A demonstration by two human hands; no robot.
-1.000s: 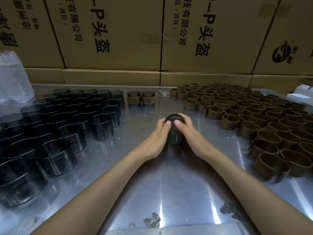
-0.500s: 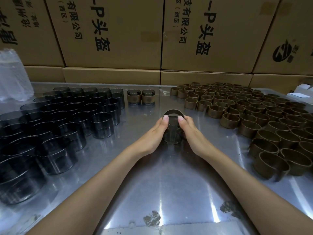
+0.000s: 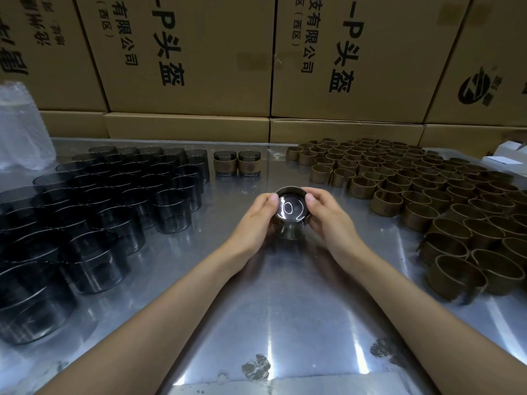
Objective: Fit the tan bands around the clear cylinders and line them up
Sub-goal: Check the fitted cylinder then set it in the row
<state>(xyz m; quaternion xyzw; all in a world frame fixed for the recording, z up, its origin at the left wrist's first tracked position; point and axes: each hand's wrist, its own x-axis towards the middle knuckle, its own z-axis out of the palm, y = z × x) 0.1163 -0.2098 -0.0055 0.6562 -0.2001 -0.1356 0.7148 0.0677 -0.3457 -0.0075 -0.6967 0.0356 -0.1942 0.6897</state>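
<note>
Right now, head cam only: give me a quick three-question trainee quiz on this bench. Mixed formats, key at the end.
1. True or false: the left hand and the right hand both grip the held cylinder.
2. How many finished banded cylinders stand at the back of the metal table?
   A. none  B. two  C. five
3. Fill in: the loose tan bands lie on the person's ____ side, the bare clear cylinders on the other.

Key: 1 true; 2 B; 3 right.
</note>
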